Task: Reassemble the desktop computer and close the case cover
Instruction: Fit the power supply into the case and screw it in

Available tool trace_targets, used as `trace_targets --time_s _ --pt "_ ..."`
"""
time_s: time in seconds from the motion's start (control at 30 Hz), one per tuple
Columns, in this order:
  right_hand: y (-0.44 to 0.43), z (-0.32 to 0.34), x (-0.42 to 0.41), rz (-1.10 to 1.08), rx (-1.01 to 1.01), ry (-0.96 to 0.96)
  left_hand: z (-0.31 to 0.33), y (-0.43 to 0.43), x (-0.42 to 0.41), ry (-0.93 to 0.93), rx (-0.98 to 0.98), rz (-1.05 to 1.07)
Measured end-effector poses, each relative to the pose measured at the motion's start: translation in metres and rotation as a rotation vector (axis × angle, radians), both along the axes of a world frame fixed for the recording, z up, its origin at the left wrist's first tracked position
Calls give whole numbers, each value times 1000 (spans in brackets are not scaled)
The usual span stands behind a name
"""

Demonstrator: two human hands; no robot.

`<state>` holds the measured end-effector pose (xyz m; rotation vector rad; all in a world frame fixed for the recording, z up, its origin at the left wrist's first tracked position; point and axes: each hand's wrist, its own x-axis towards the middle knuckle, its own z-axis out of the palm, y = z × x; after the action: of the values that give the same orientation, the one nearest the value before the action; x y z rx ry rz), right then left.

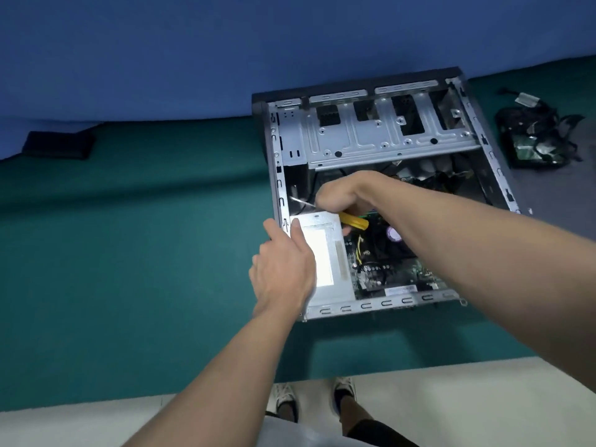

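Both busy; left hand (283, 269) flat on power supply (329, 253) at case (364, 306) edge; right hand (342, 195) grips screwdriver (354, 221)

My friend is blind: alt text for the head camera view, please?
A person's right hand holds a yellow-handled screwdriver inside an open computer case on a green table; the left hand rests on its power supply.

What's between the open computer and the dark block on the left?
Only bare green mat separates the computer case and dark block, in the head view.
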<state>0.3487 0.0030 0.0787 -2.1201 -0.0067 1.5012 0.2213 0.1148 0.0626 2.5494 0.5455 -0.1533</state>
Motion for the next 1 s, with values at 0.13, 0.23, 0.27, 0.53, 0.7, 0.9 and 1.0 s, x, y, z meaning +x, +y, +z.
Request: trace_targets --time_s 0.13,0.23,0.27,0.53,0.7,0.9,1.0 --pt "19 -16 20 244 -114 16 0 -1 1 19 17 2" --pt "26 -27 28 252 -102 -32 1 -2 3 39 16 6" --pt "27 -29 28 257 -88 -33 1 -2 3 44 15 7" --pt "16 -35 25 276 -36 -94 3 -4 6 70 24 11" --pt "-8 -19 10 55 48 35 5 -4 6 63 22 13" --pt "0 -19 -48 -639 -28 -513 4 -3 5 64 32 16" --pt "26 -18 -74 -598 -284 -789 4 -3 4 63 27 21"
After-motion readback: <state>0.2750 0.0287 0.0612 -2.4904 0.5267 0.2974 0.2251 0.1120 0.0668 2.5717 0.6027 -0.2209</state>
